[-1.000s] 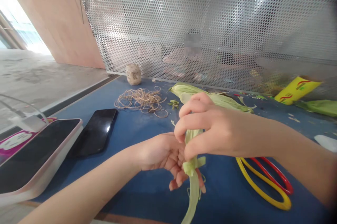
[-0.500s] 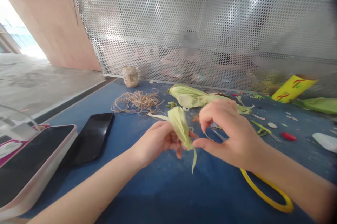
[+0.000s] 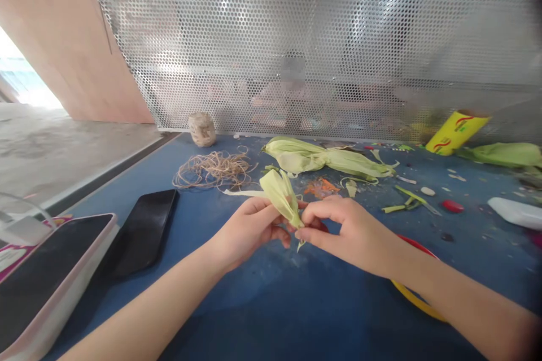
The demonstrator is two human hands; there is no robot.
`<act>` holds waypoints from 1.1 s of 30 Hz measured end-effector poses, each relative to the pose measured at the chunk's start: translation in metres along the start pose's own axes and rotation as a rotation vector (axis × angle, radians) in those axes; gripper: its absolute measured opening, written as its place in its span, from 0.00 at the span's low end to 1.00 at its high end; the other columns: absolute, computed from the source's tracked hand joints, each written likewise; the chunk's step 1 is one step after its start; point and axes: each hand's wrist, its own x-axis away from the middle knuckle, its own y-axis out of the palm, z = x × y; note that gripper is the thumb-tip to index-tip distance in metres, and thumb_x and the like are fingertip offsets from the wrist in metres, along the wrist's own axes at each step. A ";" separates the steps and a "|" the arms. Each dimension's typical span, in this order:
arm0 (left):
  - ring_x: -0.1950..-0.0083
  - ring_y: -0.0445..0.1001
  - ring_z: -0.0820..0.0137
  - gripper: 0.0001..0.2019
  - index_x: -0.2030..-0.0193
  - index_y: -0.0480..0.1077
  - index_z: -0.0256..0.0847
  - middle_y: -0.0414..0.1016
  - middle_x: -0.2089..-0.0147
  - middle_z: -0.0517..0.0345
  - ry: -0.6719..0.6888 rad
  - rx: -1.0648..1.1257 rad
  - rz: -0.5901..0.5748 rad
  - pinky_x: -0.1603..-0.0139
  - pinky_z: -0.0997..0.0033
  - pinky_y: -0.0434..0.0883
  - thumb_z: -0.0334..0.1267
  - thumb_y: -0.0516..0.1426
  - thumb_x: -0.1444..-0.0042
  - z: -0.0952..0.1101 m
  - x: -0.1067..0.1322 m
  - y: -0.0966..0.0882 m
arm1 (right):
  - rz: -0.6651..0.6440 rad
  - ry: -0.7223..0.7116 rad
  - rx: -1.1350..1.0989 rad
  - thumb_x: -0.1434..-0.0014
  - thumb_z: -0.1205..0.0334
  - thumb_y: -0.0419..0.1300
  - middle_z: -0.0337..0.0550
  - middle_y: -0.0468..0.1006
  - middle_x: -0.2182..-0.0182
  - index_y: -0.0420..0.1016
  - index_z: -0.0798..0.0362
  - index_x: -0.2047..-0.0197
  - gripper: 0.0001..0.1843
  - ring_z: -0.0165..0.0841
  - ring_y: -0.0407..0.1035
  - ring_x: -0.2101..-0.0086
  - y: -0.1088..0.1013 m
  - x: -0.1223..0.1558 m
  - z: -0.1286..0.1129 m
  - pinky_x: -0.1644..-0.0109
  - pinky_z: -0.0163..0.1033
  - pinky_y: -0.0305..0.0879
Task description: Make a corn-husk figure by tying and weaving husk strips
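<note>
Blue tabletop [image 3: 262,316], perforated metal screen [image 3: 322,50] along its far edge, black phone [image 3: 144,231] toward the left edge, left hand [image 3: 248,228] and right hand [image 3: 351,231] near the middle — both pinching one folded green husk [image 3: 282,197], held just above the tabletop.

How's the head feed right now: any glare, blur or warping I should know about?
Head view: daylight blows out the far left edge; the perforated metal screen glints in patches and blurs whatever lies behind it. The edges bow and the right corners darken. The left hand, right hand and green leaf bundle are sharp.
</note>
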 end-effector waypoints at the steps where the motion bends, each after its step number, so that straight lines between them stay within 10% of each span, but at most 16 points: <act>1: 0.74 0.67 0.75 0.12 0.62 0.75 0.32 0.72 0.74 0.54 -0.005 0.007 -0.003 0.74 0.77 0.66 0.39 0.58 0.48 0.000 0.000 0.000 | -0.014 0.017 -0.053 0.44 0.56 0.55 0.34 0.67 0.80 0.67 0.53 0.76 0.12 0.26 0.61 0.76 -0.001 0.000 0.000 0.70 0.31 0.57; 28: 0.75 0.64 0.77 0.11 0.65 0.75 0.35 0.66 0.78 0.59 0.250 -0.044 -0.022 0.74 0.78 0.63 0.40 0.62 0.53 0.023 -0.004 -0.019 | 0.169 -0.111 0.033 0.48 0.74 0.51 0.31 0.67 0.83 0.62 0.52 0.80 0.12 0.24 0.60 0.78 -0.023 0.043 0.014 0.59 0.37 0.56; 33: 0.72 0.65 0.75 0.11 0.59 0.74 0.34 0.67 0.73 0.57 0.100 -0.145 -0.068 0.71 0.75 0.63 0.37 0.57 0.48 0.020 -0.004 -0.019 | 0.225 0.018 -0.041 0.44 0.68 0.50 0.34 0.66 0.82 0.64 0.52 0.80 0.13 0.26 0.60 0.78 -0.026 0.050 0.011 0.71 0.33 0.56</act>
